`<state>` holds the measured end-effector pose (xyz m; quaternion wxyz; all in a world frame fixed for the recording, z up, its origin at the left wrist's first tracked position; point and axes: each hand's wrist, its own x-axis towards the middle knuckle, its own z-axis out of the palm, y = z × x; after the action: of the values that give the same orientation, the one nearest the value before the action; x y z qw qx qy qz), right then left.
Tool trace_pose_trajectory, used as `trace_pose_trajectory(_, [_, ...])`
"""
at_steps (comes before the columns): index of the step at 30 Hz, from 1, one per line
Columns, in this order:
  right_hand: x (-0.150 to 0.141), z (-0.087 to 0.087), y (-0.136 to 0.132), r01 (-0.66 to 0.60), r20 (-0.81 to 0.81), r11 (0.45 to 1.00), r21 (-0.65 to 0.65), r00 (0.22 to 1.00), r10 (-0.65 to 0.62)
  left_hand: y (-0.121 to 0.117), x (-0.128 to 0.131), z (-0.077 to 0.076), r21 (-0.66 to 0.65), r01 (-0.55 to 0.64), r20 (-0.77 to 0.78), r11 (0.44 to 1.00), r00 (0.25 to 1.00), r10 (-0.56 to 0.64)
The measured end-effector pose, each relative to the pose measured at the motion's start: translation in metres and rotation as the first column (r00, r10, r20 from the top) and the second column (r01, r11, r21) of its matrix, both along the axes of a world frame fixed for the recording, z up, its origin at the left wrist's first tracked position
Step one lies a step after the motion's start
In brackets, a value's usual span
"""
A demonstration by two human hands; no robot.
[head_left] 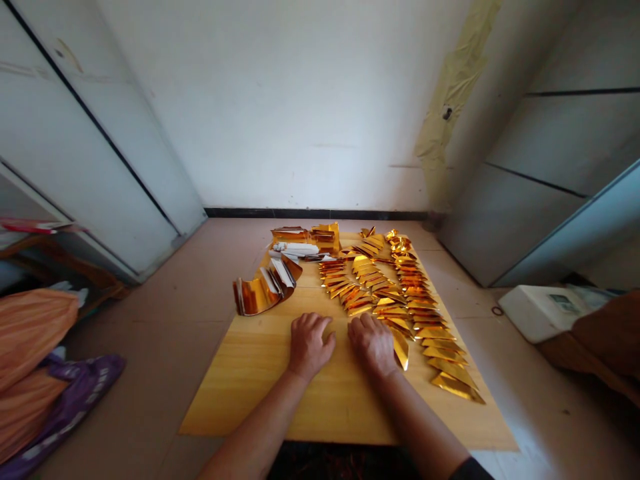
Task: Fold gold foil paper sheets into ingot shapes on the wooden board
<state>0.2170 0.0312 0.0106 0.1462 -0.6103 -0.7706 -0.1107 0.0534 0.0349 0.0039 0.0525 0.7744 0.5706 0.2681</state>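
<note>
Well, the left hand [310,345] and right hand [373,345] rest flat on the wooden surface [240,393], grips open and apparently empty; folded gold-foil triangles [435,331] lie just beside the right, a curled foil bundle [260,297] farther left.

Cut off, too small
Orange bag [30,333] cut off at left; farthest gold foil pieces [399,243] too small to separate.

Wooden board [240,393] free beside left hand [310,345]; gold foil triangles [445,363] crowd right hand [373,345].
</note>
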Motion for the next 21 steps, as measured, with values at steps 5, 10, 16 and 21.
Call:
trace_pose_trajectory(5, [-0.022,-0.010,-0.003,-0.311,-0.048,0.938,0.152,0.946,0.321,0.008,-0.018,0.001,0.113,-0.046,0.012,0.993,0.999,0.045])
trace_pose_trajectory(10, [-0.038,-0.023,0.000,-0.396,-0.081,0.905,0.156,0.908,0.411,0.017,-0.067,0.020,0.203,-0.222,-0.124,0.954,0.960,0.249])
trace_pose_trajectory(16, [-0.039,-0.030,0.002,-0.376,-0.106,0.917,0.135,0.914,0.391,0.039,-0.106,0.032,0.093,-0.360,-0.434,0.928,0.825,0.363])
trace_pose_trajectory(21, [-0.038,-0.028,0.002,-0.374,-0.110,0.924,0.084,0.918,0.382,0.052,-0.112,0.021,-0.010,-0.361,-0.504,0.932,0.807,0.308])
